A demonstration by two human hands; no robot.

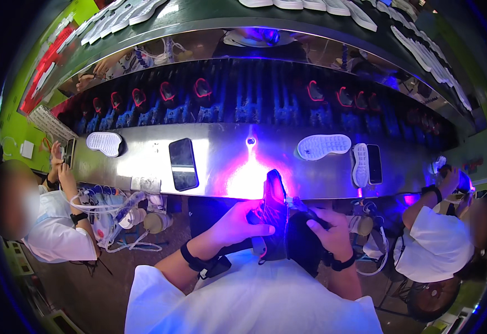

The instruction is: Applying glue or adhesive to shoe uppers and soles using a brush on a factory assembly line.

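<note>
My left hand (pixel 236 224) is closed around a dark shoe upper (pixel 274 217) with a reddish inner edge, holding it toe-up just off the bench's near edge. In my right hand (pixel 332 232) is a dark-handled brush (pixel 304 207), gripped by the handle. Its pale head meets the right side of the upper; the bristles are too small to make out. Purple-white light falls on the metal bench (pixel 221 145) just beyond the shoe.
A phone (pixel 184 164) and a white sole (pixel 104 143) lie on the left. To the right are two soles (pixel 324 147) (pixel 360 165) and another phone (pixel 374 164). Dark uppers stand on the rack (pixel 249 92) behind. Co-workers (pixel 59 234) (pixel 438 239) sit on both sides.
</note>
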